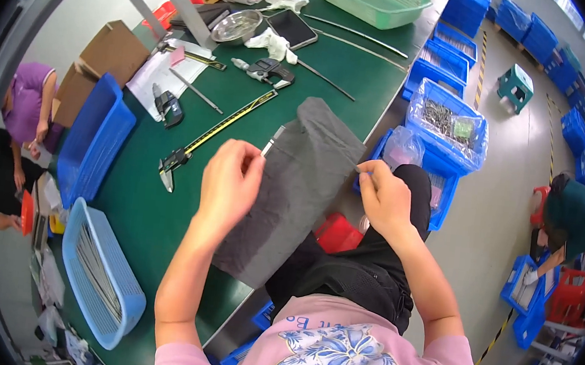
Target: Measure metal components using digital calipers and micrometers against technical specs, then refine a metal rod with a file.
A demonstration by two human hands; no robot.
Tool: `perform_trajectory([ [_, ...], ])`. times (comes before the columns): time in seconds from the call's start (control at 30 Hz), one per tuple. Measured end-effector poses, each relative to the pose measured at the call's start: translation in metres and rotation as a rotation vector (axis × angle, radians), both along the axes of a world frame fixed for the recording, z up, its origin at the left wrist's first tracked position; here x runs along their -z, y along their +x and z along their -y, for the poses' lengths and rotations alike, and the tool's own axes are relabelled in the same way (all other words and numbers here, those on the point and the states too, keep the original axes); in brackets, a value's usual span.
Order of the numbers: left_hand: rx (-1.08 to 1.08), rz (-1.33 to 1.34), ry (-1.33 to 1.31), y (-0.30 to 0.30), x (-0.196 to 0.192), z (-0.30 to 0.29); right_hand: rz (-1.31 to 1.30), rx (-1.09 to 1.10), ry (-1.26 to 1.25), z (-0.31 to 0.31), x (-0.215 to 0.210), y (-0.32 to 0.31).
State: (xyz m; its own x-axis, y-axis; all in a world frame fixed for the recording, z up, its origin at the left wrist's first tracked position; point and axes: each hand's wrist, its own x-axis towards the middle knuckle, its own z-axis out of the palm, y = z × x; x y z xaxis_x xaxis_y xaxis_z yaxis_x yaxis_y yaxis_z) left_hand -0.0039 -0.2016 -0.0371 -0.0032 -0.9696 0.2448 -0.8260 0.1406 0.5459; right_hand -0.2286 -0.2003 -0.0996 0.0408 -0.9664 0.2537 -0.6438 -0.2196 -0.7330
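A dark grey cloth (292,189) spreads over the table's near edge and hangs toward my lap. My left hand (231,180) is closed in a pinch at the cloth's left side. A short, thin silvery strip (272,140) sticks up from its fingertips against the cloth. At the cloth's right edge, my right hand (386,197) pinches with thumb and forefinger, touching the fabric there. Beyond my left hand a caliper (216,129) with a yellow-marked scale lies slantwise on the green table (163,212).
Micrometers (268,72), thin rods (325,80), a phone (292,29) and a metal bowl (237,26) lie farther back. A light blue basket (132,301) of rods stands left. Blue crates (441,172) line the right side. Other people (574,220) work on both sides.
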Motion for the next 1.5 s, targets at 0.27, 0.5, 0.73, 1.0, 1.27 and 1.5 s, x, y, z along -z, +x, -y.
perform_trajectory([
  [0.27, 0.25, 0.206, -0.032, -0.036, 0.028, -0.009, 0.228, 0.116, -0.034, -0.004, 0.011, 0.003],
  [0.5, 0.25, 0.237, -0.194, -0.036, 0.036, -0.013, 0.004, 0.029, 0.139, -0.003, 0.006, -0.006],
  [0.73, 0.221, 0.168, -0.154, -0.042, 0.039, -0.006, 0.295, -0.017, 0.189, -0.025, 0.005, 0.011],
  [1.0, 0.222, 0.037, -0.236, -0.042, 0.053, 0.0, 0.358, -0.204, 0.166, -0.029, 0.013, 0.02],
  [1.27, 0.214, -0.006, -0.245, -0.042, 0.057, 0.001, 0.308, -0.227, 0.197, -0.029, 0.013, 0.021],
  [1.5, 0.228, -0.063, -0.225, -0.041, 0.057, 0.002, 0.258, -0.2, 0.002, -0.026, 0.02, 0.023],
])
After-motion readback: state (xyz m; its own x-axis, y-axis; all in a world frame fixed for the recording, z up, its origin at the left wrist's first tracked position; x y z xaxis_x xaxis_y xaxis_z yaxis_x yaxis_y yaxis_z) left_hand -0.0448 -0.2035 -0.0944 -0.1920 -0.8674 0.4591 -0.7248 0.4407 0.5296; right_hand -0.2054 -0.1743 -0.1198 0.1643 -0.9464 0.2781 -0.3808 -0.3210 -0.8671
